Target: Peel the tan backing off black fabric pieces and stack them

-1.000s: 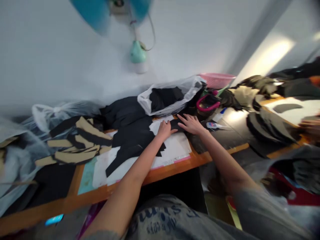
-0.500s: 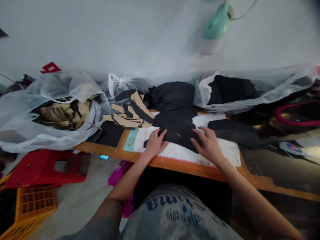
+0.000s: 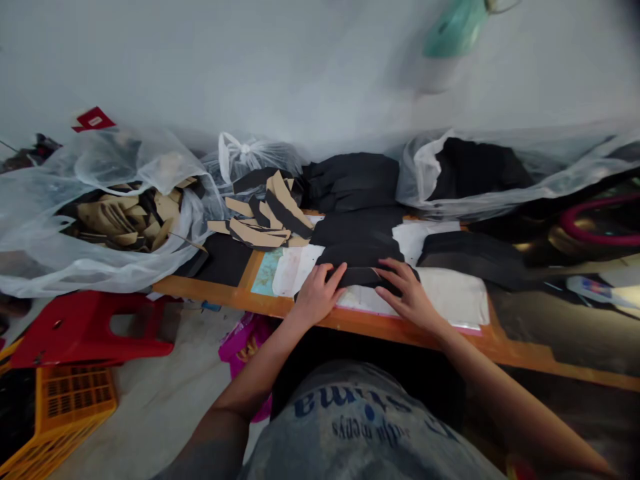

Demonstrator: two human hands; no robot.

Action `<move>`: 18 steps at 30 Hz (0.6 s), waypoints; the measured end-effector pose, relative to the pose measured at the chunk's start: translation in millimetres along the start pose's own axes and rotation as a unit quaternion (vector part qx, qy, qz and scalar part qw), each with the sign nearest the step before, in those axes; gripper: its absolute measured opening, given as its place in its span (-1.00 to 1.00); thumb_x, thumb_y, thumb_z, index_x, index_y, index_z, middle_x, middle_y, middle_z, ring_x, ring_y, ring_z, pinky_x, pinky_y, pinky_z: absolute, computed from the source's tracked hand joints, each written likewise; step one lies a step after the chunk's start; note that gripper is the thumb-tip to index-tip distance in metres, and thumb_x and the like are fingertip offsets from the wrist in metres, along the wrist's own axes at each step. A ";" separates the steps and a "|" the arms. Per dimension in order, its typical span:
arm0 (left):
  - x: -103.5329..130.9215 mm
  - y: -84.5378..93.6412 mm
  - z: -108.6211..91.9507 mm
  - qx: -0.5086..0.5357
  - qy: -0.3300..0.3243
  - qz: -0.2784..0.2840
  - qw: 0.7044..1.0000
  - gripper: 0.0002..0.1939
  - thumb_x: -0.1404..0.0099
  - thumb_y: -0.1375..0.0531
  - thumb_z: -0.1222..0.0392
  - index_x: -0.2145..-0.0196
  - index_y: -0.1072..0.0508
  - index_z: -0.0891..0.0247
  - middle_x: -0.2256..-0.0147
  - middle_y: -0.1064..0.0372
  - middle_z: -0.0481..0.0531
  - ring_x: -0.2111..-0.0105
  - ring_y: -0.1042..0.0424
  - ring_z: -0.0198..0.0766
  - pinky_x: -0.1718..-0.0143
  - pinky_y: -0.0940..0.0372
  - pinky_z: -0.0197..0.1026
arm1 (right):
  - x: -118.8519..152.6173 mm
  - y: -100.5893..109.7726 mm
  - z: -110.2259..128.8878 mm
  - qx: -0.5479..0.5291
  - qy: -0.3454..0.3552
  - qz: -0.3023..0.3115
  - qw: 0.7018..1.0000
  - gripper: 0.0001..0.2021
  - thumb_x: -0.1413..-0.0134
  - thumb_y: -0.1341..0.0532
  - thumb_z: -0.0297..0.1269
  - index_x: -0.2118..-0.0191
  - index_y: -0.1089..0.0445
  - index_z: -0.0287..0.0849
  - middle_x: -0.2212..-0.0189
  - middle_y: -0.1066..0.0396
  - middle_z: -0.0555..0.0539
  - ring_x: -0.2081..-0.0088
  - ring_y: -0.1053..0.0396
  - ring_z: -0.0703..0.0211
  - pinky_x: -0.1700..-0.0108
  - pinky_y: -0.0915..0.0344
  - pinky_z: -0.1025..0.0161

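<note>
1. Drawn back toward the near edge of the surface (image 3: 350,328) since 0.5 s ago: both hands, with the black fabric pieces (image 3: 363,257) pulled along under the fingers into a tighter pile.
2. Left hand (image 3: 316,297) flat on the left end of the lowest black strip, fingers spread and slightly curled over its edge; pressing and perhaps pinching rather than a closed grip.
3. Right hand (image 3: 409,297) likewise open, fingertips laid on the right end of the same strip, palm off the cloth; no closed hold to be seen.
4. Judged from the shift: gathering or squaring up of the stack in hand, nothing lifted yet.
5. Black fabric pieces: matte, thin, limp, cut into curved shapes, lying in about 3 overlapping layers on white paper (image 3: 450,297) near the front edge, between the 2 hands.
6. Just behind and left: a fan of tan-and-black cut pieces (image 3: 265,223); farther left, a clear plastic bag (image 3: 100,220) of similar scraps.
7. Behind right: another clear bag (image 3: 500,177) holding dark cloth; red stool (image 3: 85,330) on the floor at left.
</note>
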State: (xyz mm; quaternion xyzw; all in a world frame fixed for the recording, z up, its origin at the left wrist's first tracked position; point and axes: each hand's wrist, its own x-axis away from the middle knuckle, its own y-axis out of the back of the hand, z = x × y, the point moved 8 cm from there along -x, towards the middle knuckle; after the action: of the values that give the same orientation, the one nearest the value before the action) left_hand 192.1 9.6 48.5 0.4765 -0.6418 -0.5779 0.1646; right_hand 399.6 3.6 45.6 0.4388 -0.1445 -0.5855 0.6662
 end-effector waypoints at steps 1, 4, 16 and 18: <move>0.6 1.5 -6.2 0.005 -0.020 -0.001 1.000 -0.46 -0.49 -0.06 0.04 -0.35 -0.24 0.23 -0.03 -0.29 0.27 -0.02 -0.37 -0.03 -0.07 -0.39 0.04 | 0.9 5.0 1.0 -0.069 -0.038 -0.018 0.997 -0.59 -0.33 -0.17 0.05 0.01 -0.55 -0.15 0.01 -0.54 -0.28 -0.02 -0.47 -0.14 -0.08 -0.40 -0.11; 3.8 5.2 -19.0 0.018 -0.064 -0.021 0.998 -0.46 -0.49 -0.06 0.07 -0.36 -0.22 0.23 -0.01 -0.29 0.26 -0.01 -0.37 -0.04 -0.06 -0.40 0.04 | 6.1 6.0 3.6 -0.243 -0.133 0.001 0.961 -0.63 -0.25 -0.26 0.05 0.26 -0.58 -0.19 0.42 -0.55 -0.10 0.39 -0.47 0.12 0.30 -0.44 0.19; -3.9 25.8 -57.1 0.197 -0.174 -0.067 0.962 -0.44 -0.44 -0.10 0.35 -0.35 -0.26 0.07 -0.12 -0.36 0.21 -0.08 -0.40 -0.13 -0.09 -0.40 -0.02 | 23.2 -12.9 14.6 -0.506 -0.208 0.053 0.836 -0.68 -0.03 -0.47 -0.05 0.44 -0.53 -0.24 0.57 -0.52 -0.03 0.54 -0.40 0.29 0.42 -0.34 0.33; -6.8 26.1 -66.8 0.270 -0.190 -0.051 0.943 -0.49 -0.45 -0.05 0.40 -0.28 -0.34 0.09 -0.04 -0.42 0.17 0.00 -0.47 -0.24 0.01 -0.44 -0.18 | 24.3 -14.5 21.2 -0.549 -0.207 0.038 0.809 -0.68 -0.02 -0.48 -0.06 0.46 -0.50 -0.22 0.59 -0.48 0.01 0.55 -0.37 0.32 0.41 -0.32 0.35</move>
State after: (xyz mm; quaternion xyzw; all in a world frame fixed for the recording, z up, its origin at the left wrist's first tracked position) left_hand 235.3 -27.2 92.8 0.4162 -0.7679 -0.4706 -0.1250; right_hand 381.8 -26.3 39.0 -0.1375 0.0500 -0.6187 0.7719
